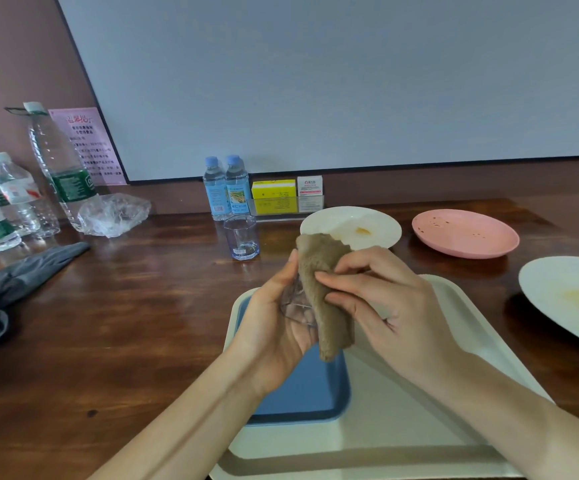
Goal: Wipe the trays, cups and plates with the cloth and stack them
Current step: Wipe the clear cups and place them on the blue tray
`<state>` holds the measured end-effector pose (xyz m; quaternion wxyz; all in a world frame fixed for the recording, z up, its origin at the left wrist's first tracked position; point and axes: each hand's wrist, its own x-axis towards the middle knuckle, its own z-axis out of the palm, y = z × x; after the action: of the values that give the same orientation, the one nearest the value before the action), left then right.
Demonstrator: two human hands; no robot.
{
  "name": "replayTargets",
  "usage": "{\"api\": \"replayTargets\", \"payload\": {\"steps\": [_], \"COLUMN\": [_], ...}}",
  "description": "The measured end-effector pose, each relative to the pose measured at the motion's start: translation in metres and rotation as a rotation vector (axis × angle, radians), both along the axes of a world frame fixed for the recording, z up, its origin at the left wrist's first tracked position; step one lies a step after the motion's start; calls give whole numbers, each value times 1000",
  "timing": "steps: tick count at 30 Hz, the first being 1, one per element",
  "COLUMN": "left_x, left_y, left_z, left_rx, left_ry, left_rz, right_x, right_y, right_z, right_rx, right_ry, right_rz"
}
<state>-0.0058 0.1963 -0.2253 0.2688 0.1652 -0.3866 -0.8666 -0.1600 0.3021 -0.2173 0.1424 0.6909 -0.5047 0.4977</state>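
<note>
The fingers of the right hand were curled around a brown cloth, pinching it against the side of a clear cup. The left hand gripped that cup from the other side, its thumb up along the cloth's edge. The cup lay tilted in the palm, and the cloth draped over it and hung down below it.

Both hands were held above a blue tray, which sat inside a larger cream tray at the near edge of the desk.

A second cup stood upright on the desk beyond the hands. Next to it, to the right, lay a white plate with a yellow smear, then a speckled pink plate. A second white plate, also smeared yellow, reached the right edge.

Two small bottles stood along the far edge, and larger water bottles stood at the far left corner.
</note>
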Motion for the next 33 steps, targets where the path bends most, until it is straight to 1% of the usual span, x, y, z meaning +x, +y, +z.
{"api": "replayTargets", "payload": {"steps": [2,3,7,9,11,15,17,20,21,23,27,29,31,33], "left_x": [0,0,-3,-3,-1,-1,-2,-6,-6,-4,2,3,2,-1], "left_y": [2,3,5,6,4,-1,0,3,5,7,5,3,7,12], "left_z": [4,5,6,6,6,2,4,1,2,7,9,7,8,10], "left_rx": [36,42,87,86,76,30,20,25,24,16,-23,-41,-61,-98], "left_ry": [9,13,31,32,30,-41,-26,-26,-25,5,13,5,7,-17], "left_rz": [-4,-3,-32,-30,-9,34,31,36,37,18,-42,-63,-82,-110], "right_x": [-2,-5,-17,-14,-6,3,-4,-12,-12,-8,1,0,-7,-15], "right_y": [-1,-3,-14,-13,-7,0,-5,-12,-13,-9,3,4,-2,-8], "right_z": [0,1,6,6,4,4,7,8,7,5,5,4,4,7], "right_rx": [8,7,8,11,10,3,-11,3,13,10,-29,-30,-32,-21], "right_ry": [23,1,-190,-211,-176,-16,-69,-216,-238,-193,-21,6,-59,-183], "right_rz": [22,17,-78,-100,-75,10,-8,-109,-131,-148,-31,4,-6,-52]}}
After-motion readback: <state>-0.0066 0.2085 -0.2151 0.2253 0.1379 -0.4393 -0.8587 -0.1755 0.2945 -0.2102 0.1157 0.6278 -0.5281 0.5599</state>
